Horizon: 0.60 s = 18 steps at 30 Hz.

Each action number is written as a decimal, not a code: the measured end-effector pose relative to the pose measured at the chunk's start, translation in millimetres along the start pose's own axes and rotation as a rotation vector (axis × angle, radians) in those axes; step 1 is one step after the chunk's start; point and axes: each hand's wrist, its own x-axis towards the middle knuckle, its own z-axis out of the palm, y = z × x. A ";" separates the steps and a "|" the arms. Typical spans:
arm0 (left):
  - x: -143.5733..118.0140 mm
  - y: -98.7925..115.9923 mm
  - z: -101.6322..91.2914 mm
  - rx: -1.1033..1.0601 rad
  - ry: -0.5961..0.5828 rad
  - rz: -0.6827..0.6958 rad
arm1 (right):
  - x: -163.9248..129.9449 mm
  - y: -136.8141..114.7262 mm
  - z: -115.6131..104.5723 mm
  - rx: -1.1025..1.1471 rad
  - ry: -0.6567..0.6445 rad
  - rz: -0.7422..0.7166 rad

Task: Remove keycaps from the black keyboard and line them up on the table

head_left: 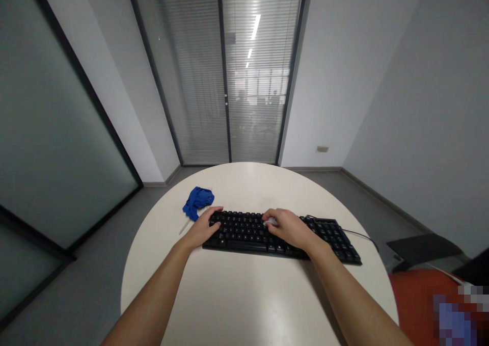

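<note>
A black keyboard (244, 234) lies slightly slanted across the round table. My left hand (202, 228) grips its left end, thumb on the keys and fingers along the far edge. Over the right part of the letter keys, my right hand (286, 226) is closed on a small white wad (271, 221), mostly covered by the fingers; it looks like tissue or cloth. The wad rests against the keys. Just beyond my left hand sits a crumpled blue cloth (198, 202). A thin pale stick (185, 227) pokes out beside that hand, its other end hidden.
The keyboard's cable (359, 234) runs off the right side of the white round table (244, 295). A red chair seat (416, 300) and a dark chair part (424, 248) stand at the lower right. Glass panels with blinds (255, 122) rise behind the table.
</note>
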 end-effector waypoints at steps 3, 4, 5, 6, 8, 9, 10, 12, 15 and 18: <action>0.4 -2.9 0.6 0.000 0.003 0.002 | -0.7 0.2 -1.5 0.028 -0.001 0.005; 0.4 -3.3 0.7 0.000 0.005 0.003 | -0.9 0.0 -1.2 0.035 0.003 0.004; 0.3 -3.2 0.7 0.001 0.007 0.003 | -1.0 -0.4 -0.6 0.040 0.009 0.000; 0.2 -2.8 0.7 0.002 0.008 0.002 | -1.1 -1.0 0.3 0.045 0.014 -0.008; -0.1 -1.2 0.5 0.009 0.007 -0.002 | -0.8 -2.7 2.7 0.055 0.019 -0.036; -0.3 -0.3 0.3 0.013 0.005 -0.005 | -0.6 -3.5 3.8 0.060 0.020 -0.051; -0.5 0.6 0.2 0.017 0.001 -0.008 | -0.2 -4.2 4.7 0.064 0.021 -0.063; -0.7 1.9 -0.1 0.021 -0.005 -0.011 | 0.6 -4.9 5.2 0.065 0.018 -0.076; -0.6 1.9 -0.2 0.017 -0.004 -0.012 | 1.0 -4.3 2.6 0.042 -0.012 -0.065; -0.1 0.0 -0.1 0.011 -0.003 -0.012 | 0.2 -3.5 -1.2 0.009 -0.034 -0.041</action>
